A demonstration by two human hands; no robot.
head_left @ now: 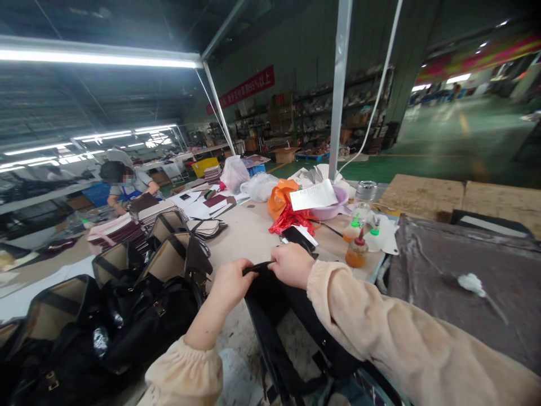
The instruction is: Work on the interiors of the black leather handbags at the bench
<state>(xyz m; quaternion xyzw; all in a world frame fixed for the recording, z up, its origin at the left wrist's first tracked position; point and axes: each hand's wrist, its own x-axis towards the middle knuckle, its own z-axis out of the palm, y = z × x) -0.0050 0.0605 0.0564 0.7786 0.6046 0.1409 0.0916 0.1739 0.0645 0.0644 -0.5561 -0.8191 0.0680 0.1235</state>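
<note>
Between my hands the edge of a black bag [270, 327] is gripped at its top, and the rest of it hangs down toward my lap. My left hand [230, 285] pinches the edge with thumb and fingers. Close beside it, my right hand [292, 264] is closed on the same edge, its fingertips partly hidden by the fabric. On the left of the table stand several black bags [152, 310] with beige linings and gold-coloured clasps. A dark phone [298, 239] lies just beyond my right hand.
Glue bottles [357, 252], a glass jar [366, 197], a purple basin [329, 208] and red and orange plastic bags [281, 200] stand ahead. A metal post [339, 84] rises behind them. At left, a co-worker [129, 183] handles stacked pieces [122, 232]. A dark board [448, 270] lies right.
</note>
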